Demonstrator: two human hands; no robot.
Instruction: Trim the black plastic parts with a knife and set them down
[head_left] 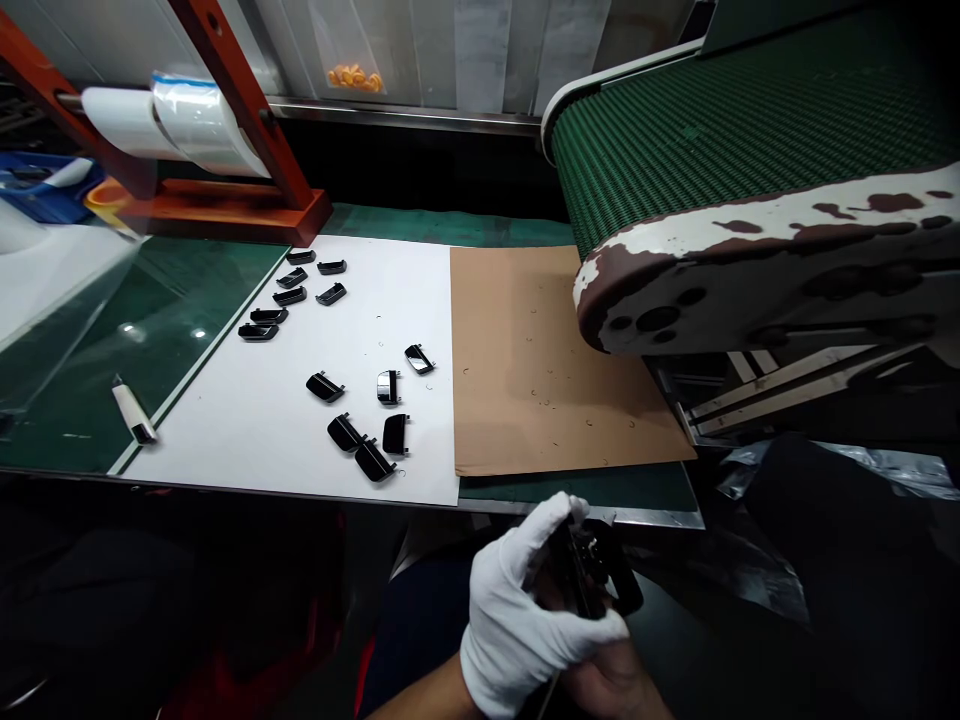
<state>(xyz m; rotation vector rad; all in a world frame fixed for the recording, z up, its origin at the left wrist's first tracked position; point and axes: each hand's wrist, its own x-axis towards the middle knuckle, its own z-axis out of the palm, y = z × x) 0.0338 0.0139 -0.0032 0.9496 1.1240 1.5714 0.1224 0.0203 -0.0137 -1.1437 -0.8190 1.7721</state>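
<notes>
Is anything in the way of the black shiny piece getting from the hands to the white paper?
Nothing visible blocks it. The black piece, held by the white-gloved left hand, sits just below the table's front edge, and the white paper begins right behind that edge.

A long green work table (97,400) holds everything. On it lies a big white sheet (225,420), and just to the right is a flat brown card (540,380), touching it. Thirteen shiny black plastic parts (325,387) sit on the white sheet, seven in a far bunch and six in a near bunch. A small white tool (131,410) lies on the green top, just left of the sheet. An orange stand (247,210) stands at the far left.
</notes>
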